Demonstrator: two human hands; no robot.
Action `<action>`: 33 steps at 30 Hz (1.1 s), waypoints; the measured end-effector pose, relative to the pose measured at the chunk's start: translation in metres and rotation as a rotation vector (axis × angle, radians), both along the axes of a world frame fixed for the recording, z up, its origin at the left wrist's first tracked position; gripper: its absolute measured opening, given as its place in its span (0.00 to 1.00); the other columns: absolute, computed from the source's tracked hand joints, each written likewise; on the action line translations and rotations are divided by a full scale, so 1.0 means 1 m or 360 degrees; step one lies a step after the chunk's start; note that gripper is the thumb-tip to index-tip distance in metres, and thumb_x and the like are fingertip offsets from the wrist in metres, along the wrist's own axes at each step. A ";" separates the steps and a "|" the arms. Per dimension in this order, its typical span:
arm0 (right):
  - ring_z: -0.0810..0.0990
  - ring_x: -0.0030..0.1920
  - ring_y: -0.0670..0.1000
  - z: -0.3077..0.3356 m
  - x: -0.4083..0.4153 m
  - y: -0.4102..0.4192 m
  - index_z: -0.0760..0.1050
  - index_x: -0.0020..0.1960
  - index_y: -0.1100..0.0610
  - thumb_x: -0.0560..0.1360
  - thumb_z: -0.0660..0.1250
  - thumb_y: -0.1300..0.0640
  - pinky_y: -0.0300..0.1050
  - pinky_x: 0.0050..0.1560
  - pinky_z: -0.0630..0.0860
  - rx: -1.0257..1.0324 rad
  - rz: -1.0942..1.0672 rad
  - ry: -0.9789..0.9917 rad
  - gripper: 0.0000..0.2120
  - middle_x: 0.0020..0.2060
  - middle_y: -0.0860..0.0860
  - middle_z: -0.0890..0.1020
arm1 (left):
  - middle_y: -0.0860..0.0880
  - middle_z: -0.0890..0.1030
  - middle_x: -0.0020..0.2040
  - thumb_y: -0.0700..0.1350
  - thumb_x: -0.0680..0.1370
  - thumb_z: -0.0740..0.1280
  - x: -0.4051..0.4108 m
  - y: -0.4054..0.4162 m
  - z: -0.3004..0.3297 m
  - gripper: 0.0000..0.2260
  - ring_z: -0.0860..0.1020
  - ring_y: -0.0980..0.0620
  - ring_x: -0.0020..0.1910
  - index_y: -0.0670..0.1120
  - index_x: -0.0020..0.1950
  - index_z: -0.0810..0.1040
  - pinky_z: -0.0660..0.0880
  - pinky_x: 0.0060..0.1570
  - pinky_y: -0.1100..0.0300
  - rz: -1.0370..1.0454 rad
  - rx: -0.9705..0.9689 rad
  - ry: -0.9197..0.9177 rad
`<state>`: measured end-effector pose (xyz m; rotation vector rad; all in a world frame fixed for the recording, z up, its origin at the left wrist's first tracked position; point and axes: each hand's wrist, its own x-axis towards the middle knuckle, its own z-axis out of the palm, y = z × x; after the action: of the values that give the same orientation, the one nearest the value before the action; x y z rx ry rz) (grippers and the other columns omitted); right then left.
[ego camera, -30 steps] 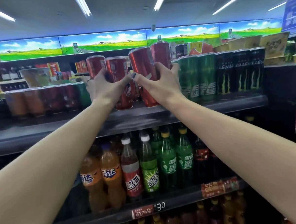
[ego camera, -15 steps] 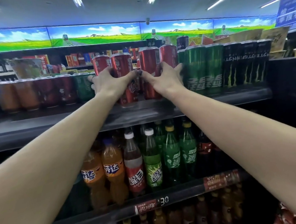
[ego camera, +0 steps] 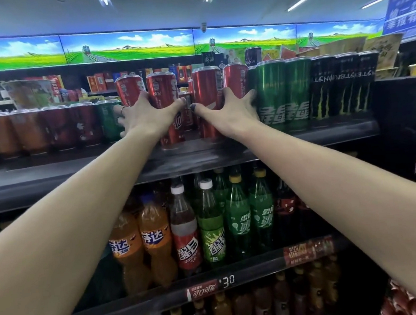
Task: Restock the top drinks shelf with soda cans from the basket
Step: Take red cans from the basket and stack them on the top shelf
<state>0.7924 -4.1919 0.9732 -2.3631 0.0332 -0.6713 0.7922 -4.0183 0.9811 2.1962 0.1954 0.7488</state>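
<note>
Tall glossy red soda cans [ego camera: 208, 100] under both hands [ego camera: 186, 114].

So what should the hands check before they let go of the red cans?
1. Left hand holds its two red cans: ok.
2. Right hand holds the other red cans: ok.
3. Can bottoms flat on the top shelf: cannot tell for the left pair, since the wrist hides the bases.
4. Cans upright: not ok yet, because the left pair leans a little.
5. Room beside the green cans: ok, the red ones sit right next to them.
6. Basket within reach: cannot tell, it is out of view.
</note>
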 end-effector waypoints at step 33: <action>0.66 0.73 0.69 -0.004 -0.024 -0.024 0.52 0.81 0.44 0.72 0.61 0.25 0.60 0.71 0.70 -0.0269 0.0249 0.0050 0.45 0.79 0.62 0.44 | 0.38 0.72 0.67 0.54 0.81 0.66 -0.047 -0.044 0.009 0.27 0.76 0.39 0.58 0.44 0.76 0.62 0.75 0.51 0.47 -0.0205 0.1069 -0.0812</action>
<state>0.7683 -4.2159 0.9692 -2.5060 -0.2003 -0.5803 0.7451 -4.0621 0.9897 2.4882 -0.5218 1.4172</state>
